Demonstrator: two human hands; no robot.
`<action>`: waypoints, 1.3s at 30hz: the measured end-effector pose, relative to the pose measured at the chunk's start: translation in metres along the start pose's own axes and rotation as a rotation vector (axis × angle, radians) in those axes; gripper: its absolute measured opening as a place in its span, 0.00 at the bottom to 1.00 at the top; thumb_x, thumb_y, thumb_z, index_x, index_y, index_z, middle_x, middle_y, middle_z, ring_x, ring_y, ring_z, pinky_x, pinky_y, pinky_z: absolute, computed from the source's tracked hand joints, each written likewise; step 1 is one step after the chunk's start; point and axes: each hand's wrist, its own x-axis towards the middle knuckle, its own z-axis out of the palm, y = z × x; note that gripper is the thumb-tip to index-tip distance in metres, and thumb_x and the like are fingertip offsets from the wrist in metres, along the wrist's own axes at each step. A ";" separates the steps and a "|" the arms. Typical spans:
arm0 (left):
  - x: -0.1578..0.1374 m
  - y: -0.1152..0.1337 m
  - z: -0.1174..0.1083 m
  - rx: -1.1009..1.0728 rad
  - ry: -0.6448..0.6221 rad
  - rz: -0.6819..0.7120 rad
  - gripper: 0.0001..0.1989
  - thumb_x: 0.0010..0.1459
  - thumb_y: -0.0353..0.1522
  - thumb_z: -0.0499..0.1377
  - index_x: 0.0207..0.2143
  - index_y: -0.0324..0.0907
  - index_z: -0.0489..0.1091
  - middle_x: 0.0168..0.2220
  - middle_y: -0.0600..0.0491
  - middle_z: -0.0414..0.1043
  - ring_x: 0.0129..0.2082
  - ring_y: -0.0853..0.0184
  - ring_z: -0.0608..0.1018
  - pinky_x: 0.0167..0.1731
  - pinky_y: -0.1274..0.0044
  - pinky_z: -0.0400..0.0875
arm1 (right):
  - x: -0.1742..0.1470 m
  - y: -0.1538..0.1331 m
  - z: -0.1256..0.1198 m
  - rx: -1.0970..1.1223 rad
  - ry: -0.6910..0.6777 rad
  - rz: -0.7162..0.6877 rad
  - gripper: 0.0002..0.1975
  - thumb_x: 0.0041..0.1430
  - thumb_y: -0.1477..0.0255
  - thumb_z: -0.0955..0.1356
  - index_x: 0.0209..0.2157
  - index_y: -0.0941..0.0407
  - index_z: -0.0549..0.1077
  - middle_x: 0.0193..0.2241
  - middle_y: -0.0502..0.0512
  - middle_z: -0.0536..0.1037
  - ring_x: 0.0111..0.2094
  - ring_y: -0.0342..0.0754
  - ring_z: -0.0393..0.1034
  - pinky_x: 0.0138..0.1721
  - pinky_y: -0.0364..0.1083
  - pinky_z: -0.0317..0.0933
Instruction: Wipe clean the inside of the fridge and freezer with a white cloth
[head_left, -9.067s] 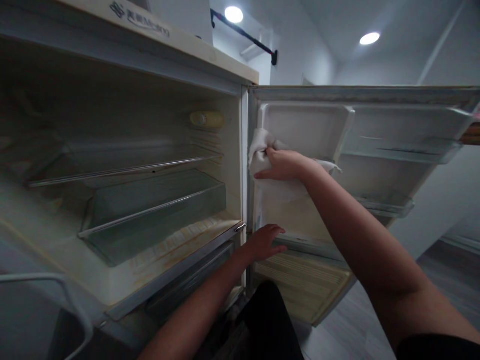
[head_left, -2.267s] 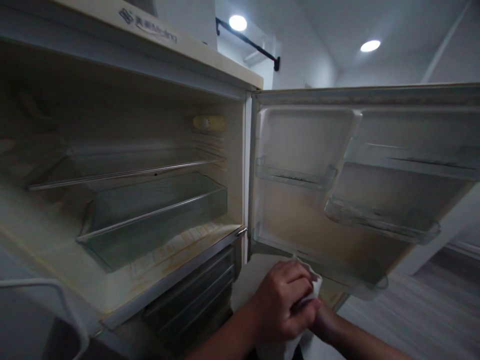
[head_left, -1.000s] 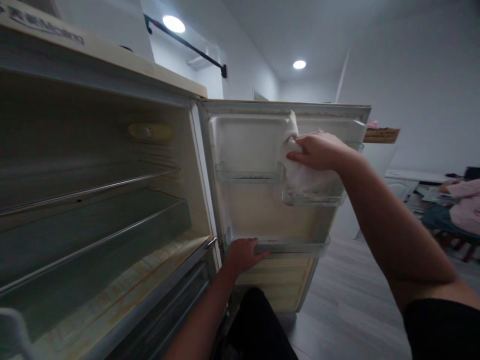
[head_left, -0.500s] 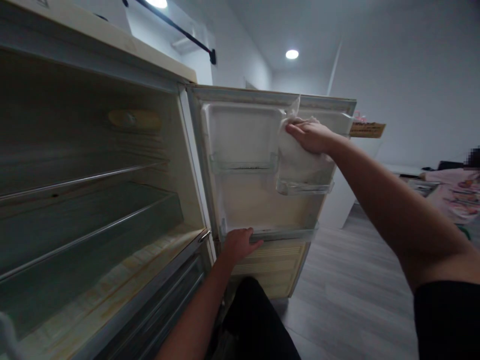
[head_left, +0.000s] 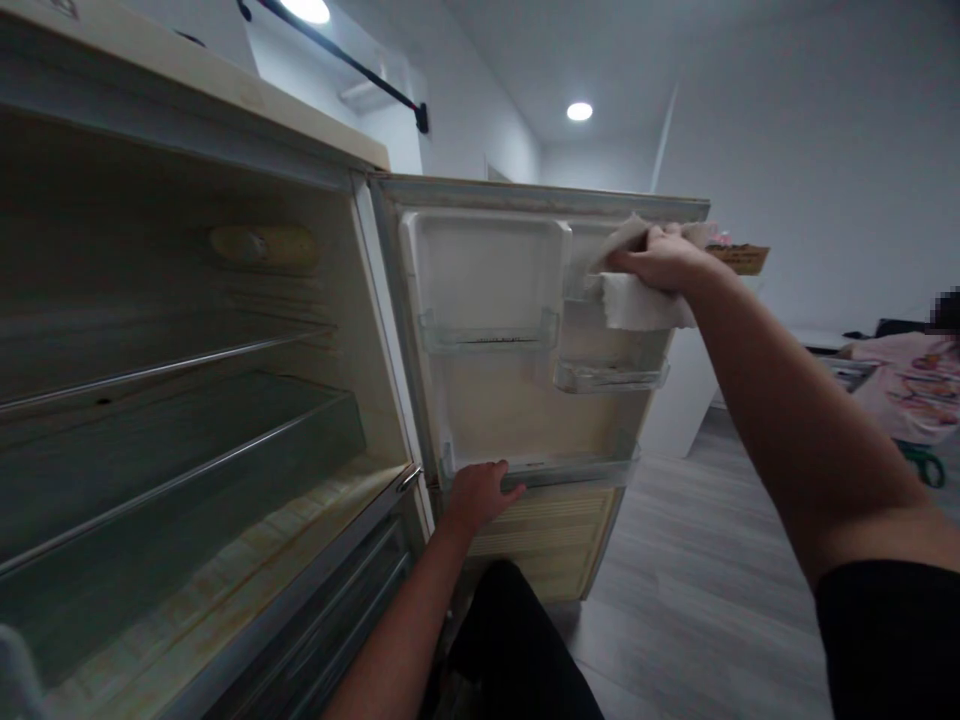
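At the near right I see a short, plain black cloth sleeve (head_left: 885,635) with a fairly straight hem circling the upper arm, and past it the right forearm (head_left: 757,385) is bare down to the bare right hand (head_left: 664,260). On the left, the forearm (head_left: 409,615) shows uncovered as far as my view reaches, ending in a bare left hand (head_left: 480,495). Near the middle I get black trousers (head_left: 517,645), smoothly rounded over the knee, their fabric too dark for me to make out any detail.
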 end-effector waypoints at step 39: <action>-0.022 -0.019 0.003 -0.070 0.026 0.051 0.24 0.62 0.52 0.55 0.48 0.46 0.75 0.46 0.50 0.82 0.45 0.56 0.82 0.46 0.68 0.70 | -0.060 -0.065 -0.020 -0.301 -0.102 -0.543 0.22 0.51 0.64 0.74 0.47 0.58 0.79 0.41 0.62 0.79 0.43 0.61 0.73 0.43 0.52 0.64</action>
